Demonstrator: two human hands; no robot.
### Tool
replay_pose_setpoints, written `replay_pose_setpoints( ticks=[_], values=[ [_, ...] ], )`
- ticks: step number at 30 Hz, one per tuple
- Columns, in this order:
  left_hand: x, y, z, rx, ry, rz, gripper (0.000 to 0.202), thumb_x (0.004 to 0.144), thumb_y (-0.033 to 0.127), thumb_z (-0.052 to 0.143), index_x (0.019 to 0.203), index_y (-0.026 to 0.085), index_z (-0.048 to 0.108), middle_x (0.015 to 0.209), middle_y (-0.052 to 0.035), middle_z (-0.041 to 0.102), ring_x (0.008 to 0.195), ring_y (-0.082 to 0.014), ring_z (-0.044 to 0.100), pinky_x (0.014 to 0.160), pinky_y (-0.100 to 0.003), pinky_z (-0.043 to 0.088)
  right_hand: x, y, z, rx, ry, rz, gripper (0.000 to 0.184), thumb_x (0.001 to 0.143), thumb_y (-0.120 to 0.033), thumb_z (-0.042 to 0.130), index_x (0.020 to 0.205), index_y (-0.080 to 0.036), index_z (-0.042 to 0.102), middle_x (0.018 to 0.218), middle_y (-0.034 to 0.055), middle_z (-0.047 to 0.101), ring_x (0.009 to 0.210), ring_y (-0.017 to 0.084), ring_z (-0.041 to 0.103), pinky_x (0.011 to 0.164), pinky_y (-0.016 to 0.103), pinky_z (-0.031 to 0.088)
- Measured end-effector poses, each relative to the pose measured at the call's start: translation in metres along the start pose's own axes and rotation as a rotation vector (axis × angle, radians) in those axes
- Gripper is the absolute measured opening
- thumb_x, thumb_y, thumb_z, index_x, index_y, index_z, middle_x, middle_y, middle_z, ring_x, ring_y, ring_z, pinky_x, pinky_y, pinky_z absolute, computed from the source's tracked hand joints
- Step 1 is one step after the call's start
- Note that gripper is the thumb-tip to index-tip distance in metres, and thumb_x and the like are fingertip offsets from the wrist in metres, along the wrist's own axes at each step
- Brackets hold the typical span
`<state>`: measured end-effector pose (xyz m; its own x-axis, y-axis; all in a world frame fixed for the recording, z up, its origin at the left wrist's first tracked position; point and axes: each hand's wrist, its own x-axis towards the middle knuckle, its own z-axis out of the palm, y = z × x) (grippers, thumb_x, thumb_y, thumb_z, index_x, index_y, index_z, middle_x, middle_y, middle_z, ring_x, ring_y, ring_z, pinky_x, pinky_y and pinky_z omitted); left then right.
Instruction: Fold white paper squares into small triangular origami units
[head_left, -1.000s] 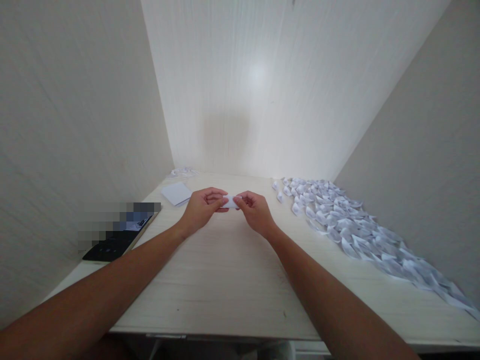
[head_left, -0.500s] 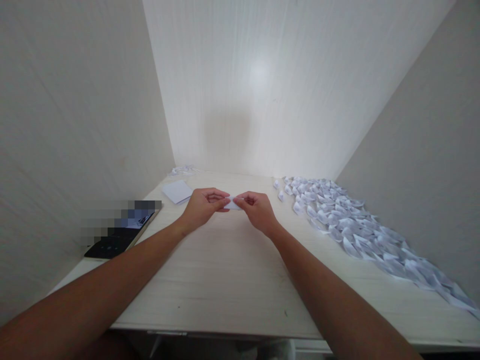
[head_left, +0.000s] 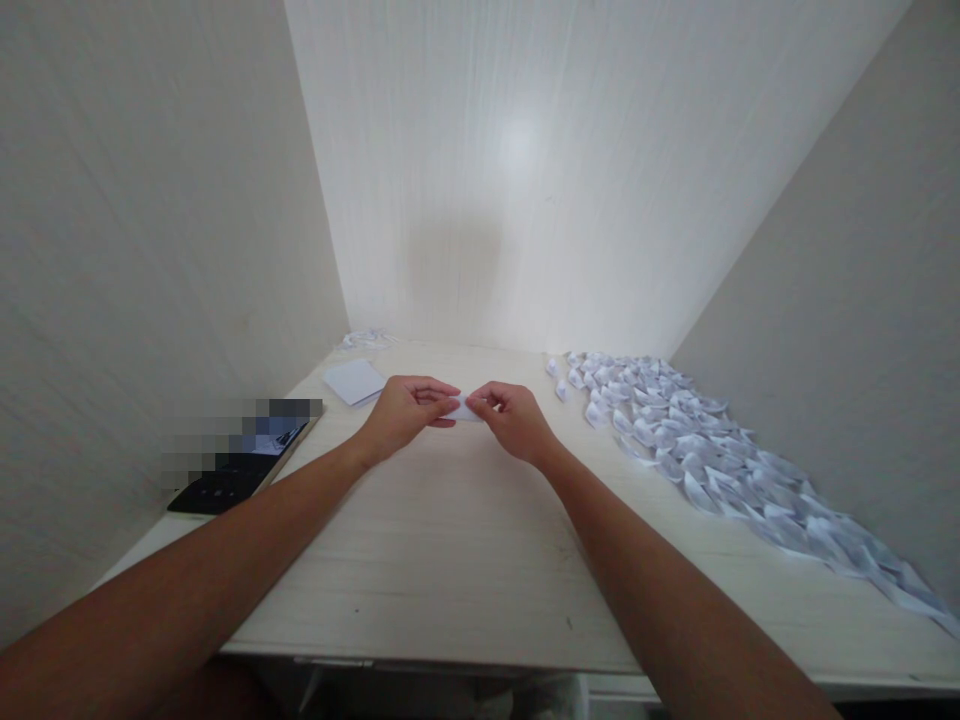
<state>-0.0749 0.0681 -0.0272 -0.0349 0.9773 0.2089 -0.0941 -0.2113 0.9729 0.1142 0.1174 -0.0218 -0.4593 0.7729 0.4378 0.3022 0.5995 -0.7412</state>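
Note:
Both of my hands meet over the middle of the pale wooden table (head_left: 450, 560). My left hand (head_left: 405, 415) and my right hand (head_left: 514, 420) each pinch one end of a small white paper piece (head_left: 466, 409), held just above the tabletop. Only a narrow strip of the paper shows between the fingertips; the fingers hide most of it. A small stack of white paper squares (head_left: 354, 381) lies to the far left of my left hand.
Several folded white paper pieces (head_left: 712, 460) cover the table's right side, running from the back to the front right edge. A dark tablet (head_left: 240, 465) rests at the left edge. More paper scraps (head_left: 366, 340) sit at the back left corner. Walls enclose three sides.
My hands stay nearly in place, with only slight finger shifts on the paper piece. The view has shifted a little.

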Motion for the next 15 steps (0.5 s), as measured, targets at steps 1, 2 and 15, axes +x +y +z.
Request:
replay_pose_setpoints(
  ticks=[1,2,15],
  values=[
    [-0.0004,-0.0003,-0.0001,-0.012,-0.008,-0.015,0.046,0.060,0.038,0.093,0.095,0.012,0.078,0.079,-0.0064,0.077,0.074,-0.0203,0.073,0.073,-0.041,0.067,-0.0001,-0.0010,-0.0008,-0.015,-0.001,-0.005,0.019,0.088,-0.031,0.065,0.076,-0.019,0.075,0.072,0.0016,0.073,0.064,0.014,0.058,0.065,0.027,0.043],
    [-0.0008,-0.0006,-0.0001,-0.020,-0.017,-0.037,0.047,0.062,0.039,0.092,0.097,0.012,0.077,0.080,-0.0061,0.077,0.074,-0.0195,0.073,0.073,-0.040,0.067,-0.0001,-0.0017,-0.0014,-0.025,0.001,-0.008,0.019,0.088,-0.030,0.065,0.076,-0.019,0.074,0.072,0.0017,0.073,0.065,0.014,0.059,0.065,0.027,0.043],
    [-0.0025,-0.0070,0.0048,0.029,-0.071,-0.174,0.040,0.067,0.047,0.086,0.080,0.012,0.070,0.082,-0.0073,0.070,0.078,-0.0200,0.069,0.053,-0.028,0.060,0.0006,0.0027,0.0006,0.053,0.047,0.059,0.018,0.084,-0.030,0.066,0.071,-0.020,0.072,0.069,0.0005,0.070,0.065,0.015,0.058,0.066,0.028,0.042]
  ],
)
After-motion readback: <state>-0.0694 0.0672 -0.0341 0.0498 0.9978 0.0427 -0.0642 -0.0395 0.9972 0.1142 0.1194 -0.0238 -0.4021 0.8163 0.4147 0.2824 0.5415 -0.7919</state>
